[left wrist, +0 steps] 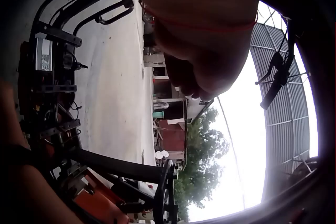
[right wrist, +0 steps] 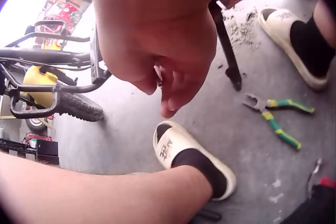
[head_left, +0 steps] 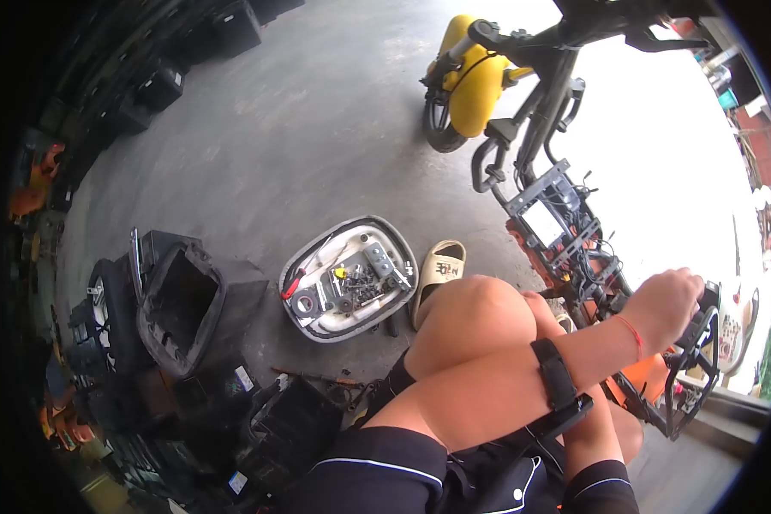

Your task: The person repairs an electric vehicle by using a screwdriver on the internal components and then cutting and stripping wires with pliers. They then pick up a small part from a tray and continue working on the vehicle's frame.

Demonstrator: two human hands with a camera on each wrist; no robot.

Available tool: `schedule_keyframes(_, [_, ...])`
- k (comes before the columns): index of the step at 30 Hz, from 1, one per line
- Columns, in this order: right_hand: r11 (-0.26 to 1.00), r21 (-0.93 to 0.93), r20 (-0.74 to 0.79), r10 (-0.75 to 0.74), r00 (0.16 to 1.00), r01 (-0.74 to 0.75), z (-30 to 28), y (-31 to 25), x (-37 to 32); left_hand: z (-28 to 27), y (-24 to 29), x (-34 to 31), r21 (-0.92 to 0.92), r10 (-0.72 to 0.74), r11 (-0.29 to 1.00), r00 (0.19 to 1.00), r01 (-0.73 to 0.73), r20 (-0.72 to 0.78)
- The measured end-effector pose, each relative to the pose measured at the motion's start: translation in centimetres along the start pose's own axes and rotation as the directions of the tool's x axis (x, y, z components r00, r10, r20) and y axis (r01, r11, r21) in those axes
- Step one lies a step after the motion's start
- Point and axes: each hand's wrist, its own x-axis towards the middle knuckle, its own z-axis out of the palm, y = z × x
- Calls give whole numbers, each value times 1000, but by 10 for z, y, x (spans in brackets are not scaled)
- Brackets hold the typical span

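Note:
My left hand (head_left: 672, 295), with a red string at its wrist, reaches over the rear of a stripped bike frame (head_left: 690, 377). In the left wrist view this hand (left wrist: 210, 66) is dark with bent fingers, and I cannot tell whether it holds anything. In the right wrist view my right hand (right wrist: 163, 61) has its fingers curled together, pinching a small metal piece (right wrist: 159, 83) that is mostly hidden. Beside that hand are black frame bars (right wrist: 94, 56). From the head, my left forearm and knee cover most of the right hand. Wiring and an electronics box (head_left: 544, 218) sit on the frame.
A grey-rimmed tray (head_left: 325, 338) of screws and tools lies on the floor by my slipper (head_left: 439, 270). Green-and-yellow pliers (right wrist: 273, 113) lie near my feet. An open black case (head_left: 150, 334) and dark boxes stand at left. A yellow-fendered wheel (head_left: 475, 90) is ahead.

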Motion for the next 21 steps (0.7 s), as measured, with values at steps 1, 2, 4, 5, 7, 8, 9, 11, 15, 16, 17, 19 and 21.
schedule_keyframes(1, [997, 74, -70, 17, 997, -11, 22, -21, 1, 0, -2, -2, 3, -5, 1000, 1000, 5, -11])
schedule_keyframes(2, [998, 69, -33, 8, 999, -6, 34, -31, 10, -5, 2, -4, 34, 14, 999, 999, -15, 28])
schedule_keyframes(4, [998, 62, 6, -2, 1000, 2, 53, -48, 32, -12, 5, -5, 98, 45, 994, 992, -57, 118])
schedule_keyframes(5, [1000, 17, 88, -15, 996, 13, 62, -50, 46, -5, 2, -3, 98, 40, 994, 993, -52, 115])
schedule_keyframes(7, [1000, -22, 176, -18, 984, 22, 80, -61, 67, 10, -3, 1, 218, 4, 975, 990, -34, 139])
schedule_keyframes(8, [997, -67, 263, -14, 965, 33, 87, -66, 77, 9, -1, 2, 296, 0, 954, 988, -46, 154])
schedule_keyframes(9, [992, -113, 348, -9, 938, 52, 94, -73, 86, 11, -2, 3, 299, -5, 953, 988, -41, 153])
schedule_keyframes(11, [975, -197, 397, -19, 917, 105, 105, -82, 104, 17, -5, 5, 325, -29, 945, 987, -25, 161])
schedule_keyframes(15, [966, -243, 545, 62, 836, 87, 124, -92, 127, 18, -10, 6, 283, -60, 959, 981, 6, 184])
schedule_keyframes(16, [953, -280, 574, 68, 816, 117, 128, -94, 132, 18, -10, 7, 317, -102, 948, 973, 32, 209])
schedule_keyframes(17, [937, -316, 601, 78, 796, 147, 132, -96, 135, 13, -10, 9, 320, -107, 947, 973, 37, 206])
schedule_keyframes(19, [922, -330, 634, 57, 771, 204, 143, -104, 141, -1, -11, 10, 281, -150, 957, 958, 78, 244])
schedule_keyframes(21, [906, -341, 670, 45, 741, 253, 157, -116, 146, -9, -15, 8, 310, -170, 946, 960, 96, 223])
